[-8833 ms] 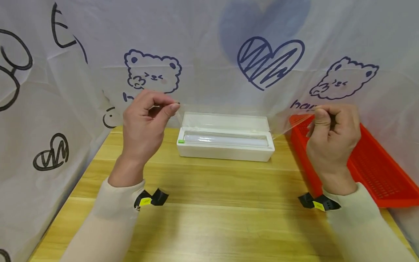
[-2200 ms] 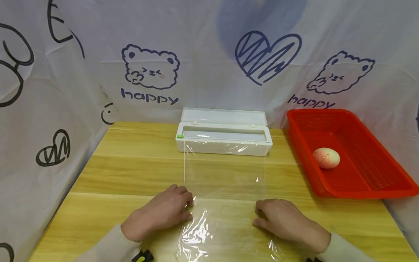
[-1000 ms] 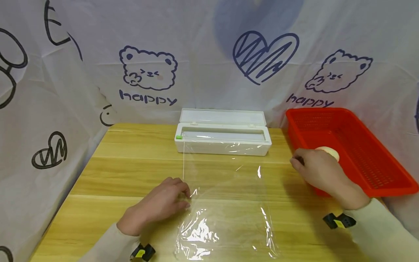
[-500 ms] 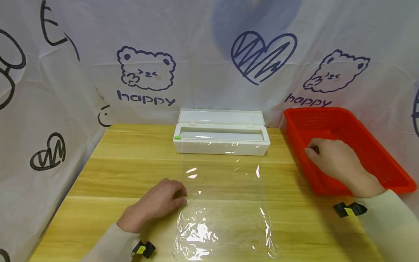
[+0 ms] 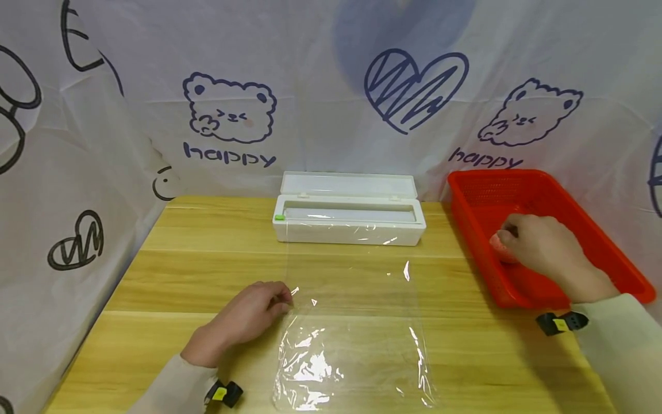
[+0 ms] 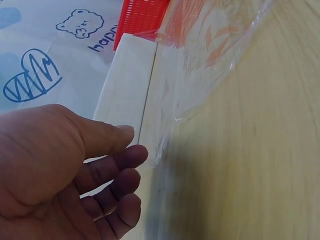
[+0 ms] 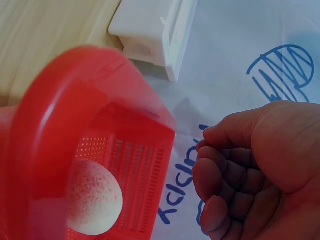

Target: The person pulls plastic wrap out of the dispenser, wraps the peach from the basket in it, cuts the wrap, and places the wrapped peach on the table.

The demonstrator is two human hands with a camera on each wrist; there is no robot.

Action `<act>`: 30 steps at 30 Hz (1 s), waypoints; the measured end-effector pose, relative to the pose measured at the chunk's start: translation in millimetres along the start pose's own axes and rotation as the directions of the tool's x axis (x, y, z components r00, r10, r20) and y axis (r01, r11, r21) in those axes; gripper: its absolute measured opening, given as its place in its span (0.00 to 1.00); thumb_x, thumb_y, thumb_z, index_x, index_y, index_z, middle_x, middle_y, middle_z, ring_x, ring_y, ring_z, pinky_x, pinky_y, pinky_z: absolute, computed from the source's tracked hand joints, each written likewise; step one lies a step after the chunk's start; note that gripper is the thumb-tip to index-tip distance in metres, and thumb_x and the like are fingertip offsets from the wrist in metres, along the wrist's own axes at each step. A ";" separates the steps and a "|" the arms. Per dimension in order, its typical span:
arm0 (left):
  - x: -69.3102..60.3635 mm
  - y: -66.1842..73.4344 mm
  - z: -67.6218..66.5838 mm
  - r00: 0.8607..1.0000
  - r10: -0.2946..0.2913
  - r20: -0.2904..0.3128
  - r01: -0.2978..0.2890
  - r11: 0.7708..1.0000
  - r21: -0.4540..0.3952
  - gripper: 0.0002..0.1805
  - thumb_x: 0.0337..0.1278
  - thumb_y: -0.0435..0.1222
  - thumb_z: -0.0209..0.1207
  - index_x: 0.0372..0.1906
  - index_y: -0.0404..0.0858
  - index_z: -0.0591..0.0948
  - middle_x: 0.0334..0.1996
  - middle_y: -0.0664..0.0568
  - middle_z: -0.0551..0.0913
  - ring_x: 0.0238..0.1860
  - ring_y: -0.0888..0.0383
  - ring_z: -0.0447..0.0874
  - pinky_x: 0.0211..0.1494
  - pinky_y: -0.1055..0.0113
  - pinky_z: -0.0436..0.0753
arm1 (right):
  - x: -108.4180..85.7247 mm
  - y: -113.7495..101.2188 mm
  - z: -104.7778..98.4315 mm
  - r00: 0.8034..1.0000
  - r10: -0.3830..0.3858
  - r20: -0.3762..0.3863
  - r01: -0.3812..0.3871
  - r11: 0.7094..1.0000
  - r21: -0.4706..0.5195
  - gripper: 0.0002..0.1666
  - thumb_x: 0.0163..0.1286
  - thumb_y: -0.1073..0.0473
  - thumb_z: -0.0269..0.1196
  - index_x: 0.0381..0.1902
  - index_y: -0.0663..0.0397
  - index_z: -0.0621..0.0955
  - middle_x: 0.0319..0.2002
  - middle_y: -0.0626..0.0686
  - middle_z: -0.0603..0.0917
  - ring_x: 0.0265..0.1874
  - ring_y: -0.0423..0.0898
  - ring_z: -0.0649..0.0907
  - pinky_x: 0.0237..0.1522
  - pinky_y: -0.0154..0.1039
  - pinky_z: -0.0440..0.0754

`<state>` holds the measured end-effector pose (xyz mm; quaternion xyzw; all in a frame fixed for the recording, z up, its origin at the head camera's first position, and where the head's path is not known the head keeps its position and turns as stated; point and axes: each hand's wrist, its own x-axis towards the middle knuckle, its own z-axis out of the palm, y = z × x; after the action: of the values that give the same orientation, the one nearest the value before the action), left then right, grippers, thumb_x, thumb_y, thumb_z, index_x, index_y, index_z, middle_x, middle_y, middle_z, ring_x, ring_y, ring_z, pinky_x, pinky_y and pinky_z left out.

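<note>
In the head view, the right hand hangs over the red basket, thumb and fingers loosely bent, partly hiding the pink-speckled fruit inside. The film runs from the open white box toward the person, wrinkled and shiny at its near end on the table. The left hand is at its left edge, thumb and forefinger close together.

In the left wrist view, the thumb tip and forefinger nearly meet, with film just beyond them; whether they pinch it cannot be told. If they do, any pull on that edge could skew the sheet, fold it onto itself or drag the light-looking box along.

In the right wrist view, the right fingers curl inward around nothing, and the fruit sits low behind the basket's wall, apart from them. A grip too high on that round skin (it looks smooth, though blur makes this uncertain) could let it roll away, and a sleeve or wrist knocking the rim might shift the basket.
</note>
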<state>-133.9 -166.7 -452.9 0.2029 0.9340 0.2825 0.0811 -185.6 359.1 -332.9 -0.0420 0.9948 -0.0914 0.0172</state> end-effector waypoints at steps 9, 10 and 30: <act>-1.2 -0.8 -2.6 0.999 0.023 -0.023 -0.023 1.000 0.007 0.04 0.68 0.34 0.67 0.41 0.47 0.86 0.35 0.62 0.84 0.38 0.63 0.78 0.46 0.61 0.81 | 2.6 4.8 1.9 0.999 0.031 0.015 -0.031 1.000 -0.005 0.19 0.76 0.53 0.62 0.51 0.64 0.84 0.35 0.57 0.83 0.30 0.54 0.77 0.30 0.48 0.78; -1.3 -1.1 -2.6 0.999 0.029 -0.025 -0.028 1.000 0.012 0.04 0.68 0.34 0.67 0.41 0.47 0.86 0.36 0.62 0.84 0.39 0.62 0.77 0.46 0.61 0.80 | 2.8 4.7 2.1 0.999 0.031 0.013 -0.031 0.999 -0.006 0.19 0.75 0.53 0.62 0.50 0.64 0.84 0.34 0.57 0.83 0.30 0.54 0.77 0.30 0.47 0.77; -7.3 -2.5 3.6 0.994 0.106 0.027 -0.108 0.991 0.074 0.11 0.58 0.42 0.74 0.43 0.49 0.85 0.42 0.58 0.84 0.46 0.58 0.76 0.53 0.57 0.80 | 18.6 29.7 -2.2 0.987 0.038 0.154 -0.021 0.994 -0.110 0.27 0.71 0.53 0.68 0.58 0.68 0.78 0.48 0.68 0.85 0.41 0.61 0.82 0.44 0.64 0.82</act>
<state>-127.2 -170.0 -457.0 0.2589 0.9308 0.2485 0.0691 -206.7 387.0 -336.7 -0.0353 0.9944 -0.0335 0.0938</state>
